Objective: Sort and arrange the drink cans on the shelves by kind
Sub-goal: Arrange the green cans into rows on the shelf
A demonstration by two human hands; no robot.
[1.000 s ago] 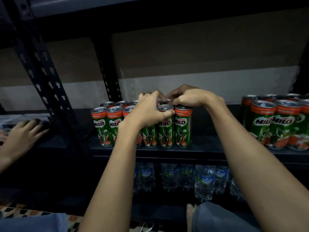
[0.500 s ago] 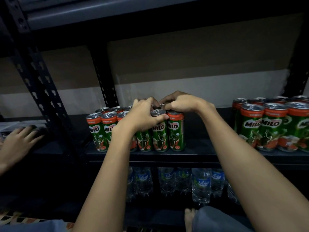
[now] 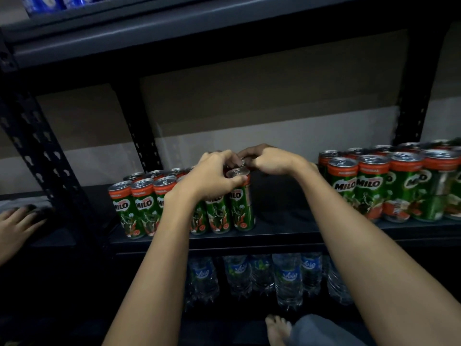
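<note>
the left hand (image 3: 212, 178) curls over the top of the rightmost green and orange milo can (image 3: 240, 203) in the left block of slim milo cans (image 3: 139, 208), thumb against its rim, gripping it. the right hand (image 3: 269, 162) is curled just behind that can, fingers bent over the cans at the back; what it grips i cannot tell. the block stands on the dark metal shelf (image 3: 287, 221). right of it, well apart, stands a second cluster of milo cans (image 3: 389, 186). below the shelf stand clear plastic water bottles (image 3: 287, 278). far left of the block, another person's hand (image 3: 17, 223) lies flat.
</note>
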